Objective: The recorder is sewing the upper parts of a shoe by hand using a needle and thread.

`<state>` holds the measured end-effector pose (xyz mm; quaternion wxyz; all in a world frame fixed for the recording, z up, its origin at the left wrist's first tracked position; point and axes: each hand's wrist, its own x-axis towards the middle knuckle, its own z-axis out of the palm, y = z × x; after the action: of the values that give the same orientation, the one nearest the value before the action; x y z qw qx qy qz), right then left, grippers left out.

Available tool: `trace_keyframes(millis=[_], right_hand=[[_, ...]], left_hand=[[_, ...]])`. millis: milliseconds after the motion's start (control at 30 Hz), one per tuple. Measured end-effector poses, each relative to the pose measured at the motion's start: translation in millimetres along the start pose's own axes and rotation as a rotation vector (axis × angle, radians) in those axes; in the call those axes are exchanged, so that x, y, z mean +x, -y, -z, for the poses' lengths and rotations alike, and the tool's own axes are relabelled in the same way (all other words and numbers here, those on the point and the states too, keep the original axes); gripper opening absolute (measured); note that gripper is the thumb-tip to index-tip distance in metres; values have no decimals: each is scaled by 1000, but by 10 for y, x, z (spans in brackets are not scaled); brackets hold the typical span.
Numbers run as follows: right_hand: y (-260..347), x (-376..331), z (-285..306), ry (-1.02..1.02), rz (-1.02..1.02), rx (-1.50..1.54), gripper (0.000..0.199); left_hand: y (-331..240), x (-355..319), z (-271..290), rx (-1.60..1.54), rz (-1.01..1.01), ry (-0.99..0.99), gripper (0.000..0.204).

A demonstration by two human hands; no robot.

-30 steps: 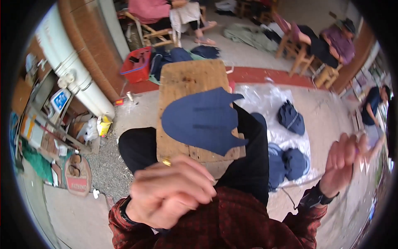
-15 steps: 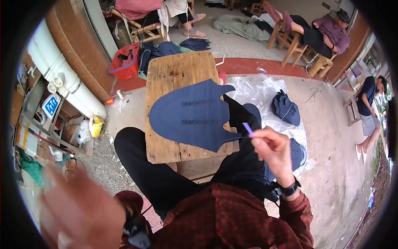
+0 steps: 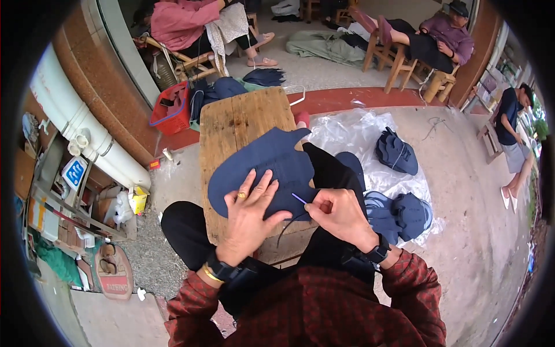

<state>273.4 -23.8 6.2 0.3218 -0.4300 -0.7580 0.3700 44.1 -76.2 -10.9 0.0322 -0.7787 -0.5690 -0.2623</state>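
Observation:
A dark blue flat sheet (image 3: 237, 165) with a rounded left end and pointed, notched right edges lies on a small wooden table (image 3: 218, 128). Rows of short slits run across its middle. My left hand (image 3: 247, 211) rests flat on the sheet, fingers spread, partly covering those rows. Just to the right, my right hand (image 3: 341, 217) pinches a thin purple strip (image 3: 298, 198) between thumb and index finger, its free tip over the sheet's lower right part. A dark cord (image 3: 284, 230) hangs from beside the right fingers toward my lap.
Stacked blue pieces (image 3: 396, 151) and more blue pieces (image 3: 410, 217) lie on clear plastic film (image 3: 341, 128) at the right. Beyond the table stands a red basket (image 3: 172, 110). Seated people are at the back, another person (image 3: 511, 133) at the far right. Cluttered shelves line the left.
My left hand has come from the lower left onto the sheet. My right hand has moved left and down with the purple strip, to the sheet's edge. The sheet has turned slightly.

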Motion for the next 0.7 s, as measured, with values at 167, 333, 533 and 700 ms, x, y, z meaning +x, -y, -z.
trace_keyframes(millis=[167, 333, 533, 700], right_hand=[[-17, 69, -11, -41, 3, -40, 22], [65, 156, 62, 13, -69, -34, 24], [18, 256, -123, -42, 45, -98, 23], [57, 468, -275, -190, 163, -210, 24]], left_hand=[[-140, -36, -85, 72, 78, -35, 71], [-142, -46, -78, 112, 17, -19, 70], [-103, -39, -95, 32, 0, -6, 69], [-72, -11, -128, -14, -8, -36, 70]])
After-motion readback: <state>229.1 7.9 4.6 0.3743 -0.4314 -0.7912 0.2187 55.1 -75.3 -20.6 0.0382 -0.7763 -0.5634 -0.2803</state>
